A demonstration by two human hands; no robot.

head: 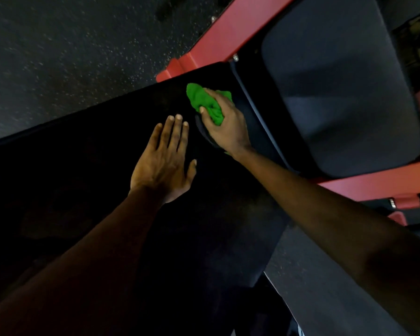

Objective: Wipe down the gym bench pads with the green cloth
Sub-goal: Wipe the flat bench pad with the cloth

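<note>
A long black bench pad runs from lower left toward the upper middle. My right hand grips a bunched green cloth and holds it against the far end of this pad. My left hand lies flat on the pad just left of the right hand, fingers straight and together. A second, dark grey pad sits to the upper right, separated from the black pad by a narrow gap.
The red metal frame of the bench runs along the far side and shows again at the right edge. Dark speckled rubber floor surrounds the bench at upper left and lower right.
</note>
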